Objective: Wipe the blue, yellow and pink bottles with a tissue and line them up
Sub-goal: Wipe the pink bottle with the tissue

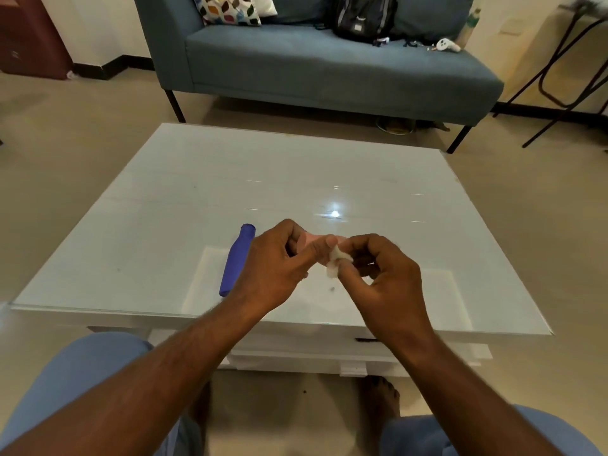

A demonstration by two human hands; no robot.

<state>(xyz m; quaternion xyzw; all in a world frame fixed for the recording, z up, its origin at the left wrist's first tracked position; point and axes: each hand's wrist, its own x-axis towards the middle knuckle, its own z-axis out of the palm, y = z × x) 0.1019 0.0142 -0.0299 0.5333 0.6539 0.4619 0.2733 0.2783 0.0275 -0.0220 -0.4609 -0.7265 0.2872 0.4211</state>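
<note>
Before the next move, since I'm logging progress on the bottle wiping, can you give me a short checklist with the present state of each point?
1. Pink bottle held: ok, the left hand grips it above the table.
2. Tissue in hand: ok, the right hand pinches it against the pink bottle.
3. Blue bottle within reach: ok, it lies on its side just left of the left hand.
4. Yellow bottle located: cannot tell, none shows in this view.
5. Bottles lined up: not ok, only the blue one lies on the table.
6. Pink bottle wiped clean: cannot tell, the hands hide most of it.
</note>
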